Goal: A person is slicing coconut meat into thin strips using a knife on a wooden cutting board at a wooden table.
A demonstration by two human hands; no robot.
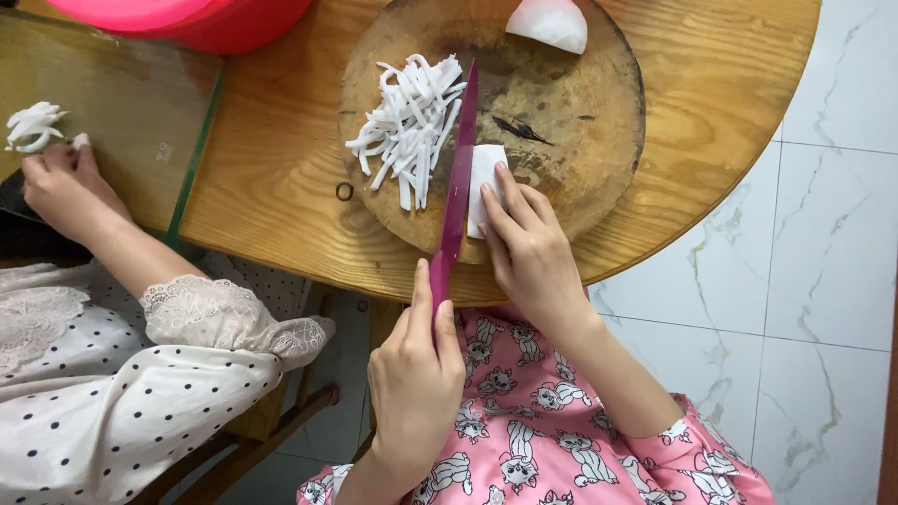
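- The person's left hand (416,374) was closed in a full grip around the handle of a magenta knife (456,187), forefinger laid along the top of the handle.
- The knife's long axis ran almost straight away from the person, tip pointing to the far side of the round wooden cutting board (599,112) and leaning slightly right; the blade stood on edge.
- The right hand (528,248) pressed a flat white slab (485,182) down on the board, fingertips on top, the slab touching the right face of the blade. That hand pinned the piece and was not wrapped around it.
- The slab lay on the near part of the board, its long side roughly parallel to the blade.
- By my judgement the slab was firm yet moist and probably slippery (its cut faces looked smooth and glossy), so it should be held from above with the fingertips set back from the edge.
- Left of the blade lay a loose heap of white strips (412,126), mostly running the same way as the knife; they looked light and easily broken.
- A larger white chunk (550,23) sat at the far rim of the board, well apart from the blade.
- The board rested on a round wooden worktop (281,178), with a pink bowl (206,19) at its far left edge.
- Another person's hand (61,192) rested on a green glass-topped surface (131,112) beside a few more white strips (33,126).
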